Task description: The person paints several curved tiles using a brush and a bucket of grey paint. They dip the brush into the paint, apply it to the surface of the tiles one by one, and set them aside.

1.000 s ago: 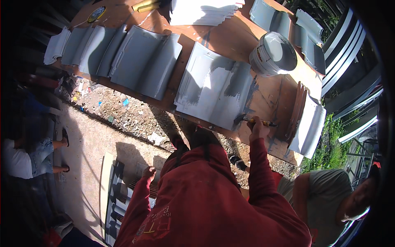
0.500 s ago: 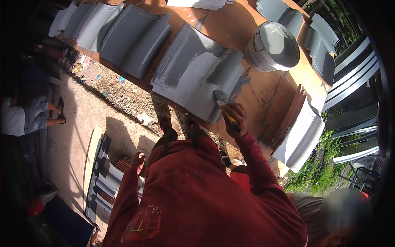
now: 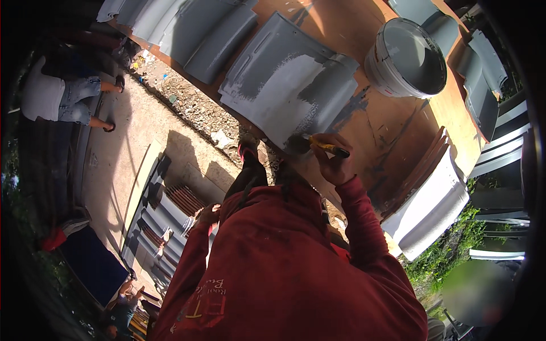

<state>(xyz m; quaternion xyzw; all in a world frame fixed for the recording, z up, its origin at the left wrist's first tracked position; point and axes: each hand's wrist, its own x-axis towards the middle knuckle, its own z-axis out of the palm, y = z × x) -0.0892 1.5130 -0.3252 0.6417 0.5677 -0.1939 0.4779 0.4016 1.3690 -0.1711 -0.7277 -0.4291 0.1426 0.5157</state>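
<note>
While the grey roof tile (image 3: 290, 91) lies flat on the brown table (image 3: 392, 136), half of it carries darker wet paint, the nearer left part paler. The right hand (image 3: 335, 162) has its fingers wrapped tight round a yellow-handled brush (image 3: 324, 146), bristles at the tile's near edge. Long strokes along the ridges, with little paint on the brush, would likely cover evenly. The left hand (image 3: 209, 215) hangs low, fingers loosely curled and seemingly empty. A grey paint bucket (image 3: 406, 59) stands to the right, more tiles beyond.
</note>
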